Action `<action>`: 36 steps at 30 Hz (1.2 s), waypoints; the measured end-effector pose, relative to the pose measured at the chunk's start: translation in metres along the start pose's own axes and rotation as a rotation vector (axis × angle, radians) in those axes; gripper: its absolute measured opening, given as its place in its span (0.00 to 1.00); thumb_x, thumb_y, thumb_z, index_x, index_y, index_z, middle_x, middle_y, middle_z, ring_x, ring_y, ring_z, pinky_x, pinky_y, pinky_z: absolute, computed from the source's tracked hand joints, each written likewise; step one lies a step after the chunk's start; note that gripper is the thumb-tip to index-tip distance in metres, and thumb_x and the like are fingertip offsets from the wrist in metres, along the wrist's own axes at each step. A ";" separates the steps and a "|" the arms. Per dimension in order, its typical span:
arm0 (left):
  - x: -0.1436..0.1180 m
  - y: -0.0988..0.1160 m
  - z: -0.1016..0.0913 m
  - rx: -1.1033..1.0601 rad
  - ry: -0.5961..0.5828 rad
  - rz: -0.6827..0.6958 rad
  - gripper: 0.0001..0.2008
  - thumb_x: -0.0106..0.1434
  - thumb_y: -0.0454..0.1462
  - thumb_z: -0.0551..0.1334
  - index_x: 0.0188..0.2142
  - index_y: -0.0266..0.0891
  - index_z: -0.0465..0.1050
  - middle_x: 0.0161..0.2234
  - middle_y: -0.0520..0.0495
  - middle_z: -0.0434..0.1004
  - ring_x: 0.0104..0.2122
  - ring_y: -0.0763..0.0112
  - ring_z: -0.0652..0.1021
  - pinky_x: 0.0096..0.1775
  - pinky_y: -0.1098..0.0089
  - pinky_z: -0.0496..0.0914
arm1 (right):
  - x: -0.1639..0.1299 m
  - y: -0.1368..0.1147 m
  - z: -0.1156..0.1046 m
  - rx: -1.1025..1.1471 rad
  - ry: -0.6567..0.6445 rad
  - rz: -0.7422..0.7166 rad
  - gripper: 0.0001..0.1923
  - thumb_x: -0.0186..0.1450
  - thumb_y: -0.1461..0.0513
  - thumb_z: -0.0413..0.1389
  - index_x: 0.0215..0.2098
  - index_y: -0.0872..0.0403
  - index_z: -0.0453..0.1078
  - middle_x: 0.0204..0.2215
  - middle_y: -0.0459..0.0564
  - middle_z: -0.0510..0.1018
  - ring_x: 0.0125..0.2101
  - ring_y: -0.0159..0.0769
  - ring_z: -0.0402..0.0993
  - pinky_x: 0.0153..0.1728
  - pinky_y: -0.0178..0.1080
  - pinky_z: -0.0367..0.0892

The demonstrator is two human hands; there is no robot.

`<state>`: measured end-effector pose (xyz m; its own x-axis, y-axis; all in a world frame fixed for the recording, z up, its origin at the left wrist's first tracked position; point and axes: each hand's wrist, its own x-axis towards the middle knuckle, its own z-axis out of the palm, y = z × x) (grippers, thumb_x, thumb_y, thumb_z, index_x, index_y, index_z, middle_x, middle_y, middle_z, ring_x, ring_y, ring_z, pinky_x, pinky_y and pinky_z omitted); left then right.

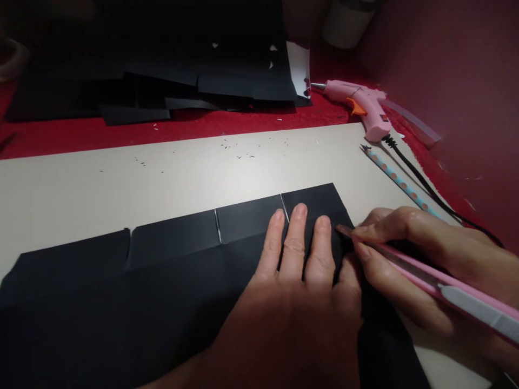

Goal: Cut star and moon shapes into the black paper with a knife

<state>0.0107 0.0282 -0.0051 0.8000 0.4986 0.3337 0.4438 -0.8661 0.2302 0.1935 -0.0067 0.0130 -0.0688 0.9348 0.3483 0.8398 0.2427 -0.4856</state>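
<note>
Risk first: a slip of the blade into the fingertips, caused by cutting so close beside the pressing hand; or a ragged, wandering cut, caused by the sheet shifting on the smooth board.

Black paper sheet [121, 302] flat on the beige board [121, 183], matte, far edge slit into four flaps (thin pale gaps between them). Left hand [292, 292] pressed flat on the sheet's right end, fingers extended and close together. Right hand [413, 254] pinching a pink craft knife [446, 289], tip at the sheet's right edge, just beside the left fingertips. Farther right, pink glue gun [365, 105] and dotted pencil [399, 181], well apart.
</note>
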 end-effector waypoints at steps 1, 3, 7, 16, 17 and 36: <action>0.000 0.000 0.000 0.000 -0.001 -0.001 0.21 0.66 0.47 0.63 0.51 0.35 0.80 0.59 0.28 0.71 0.60 0.31 0.67 0.59 0.41 0.68 | 0.000 0.000 0.000 0.003 -0.004 0.014 0.06 0.64 0.64 0.57 0.31 0.47 0.65 0.21 0.42 0.79 0.16 0.28 0.71 0.15 0.32 0.61; 0.000 0.000 0.000 -0.002 -0.002 0.001 0.21 0.66 0.47 0.63 0.52 0.35 0.80 0.59 0.28 0.71 0.60 0.31 0.67 0.58 0.41 0.68 | -0.001 -0.001 -0.001 -0.020 0.004 0.048 0.04 0.64 0.62 0.57 0.32 0.47 0.67 0.22 0.42 0.80 0.17 0.29 0.73 0.15 0.32 0.62; 0.000 -0.001 0.000 -0.004 -0.001 0.006 0.22 0.66 0.47 0.63 0.52 0.35 0.79 0.60 0.28 0.70 0.61 0.31 0.66 0.59 0.40 0.68 | 0.000 -0.001 -0.001 -0.087 0.013 0.126 0.04 0.63 0.62 0.56 0.34 0.44 0.67 0.22 0.40 0.80 0.19 0.31 0.76 0.19 0.33 0.67; 0.000 -0.001 0.000 -0.005 0.001 0.010 0.21 0.68 0.46 0.61 0.51 0.34 0.79 0.59 0.26 0.70 0.60 0.30 0.67 0.58 0.40 0.68 | -0.002 0.001 0.004 -0.093 0.071 0.118 0.03 0.62 0.61 0.58 0.35 0.44 0.70 0.25 0.41 0.82 0.20 0.32 0.78 0.17 0.32 0.67; 0.000 -0.001 0.000 -0.005 0.003 0.010 0.20 0.68 0.45 0.60 0.51 0.34 0.79 0.59 0.26 0.70 0.60 0.31 0.67 0.58 0.40 0.68 | -0.002 0.001 0.003 -0.088 0.068 0.118 0.03 0.62 0.61 0.58 0.35 0.44 0.70 0.25 0.41 0.83 0.20 0.32 0.78 0.17 0.32 0.67; 0.000 -0.002 -0.001 -0.012 -0.017 0.013 0.23 0.64 0.47 0.65 0.52 0.34 0.79 0.60 0.27 0.69 0.61 0.30 0.66 0.60 0.41 0.67 | 0.000 0.000 -0.001 -0.056 0.039 0.104 0.05 0.62 0.62 0.59 0.36 0.45 0.70 0.24 0.39 0.81 0.18 0.29 0.75 0.19 0.31 0.68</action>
<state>0.0091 0.0301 -0.0045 0.8125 0.4862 0.3217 0.4280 -0.8721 0.2370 0.1937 -0.0065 0.0136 0.0405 0.9430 0.3302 0.8700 0.1293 -0.4759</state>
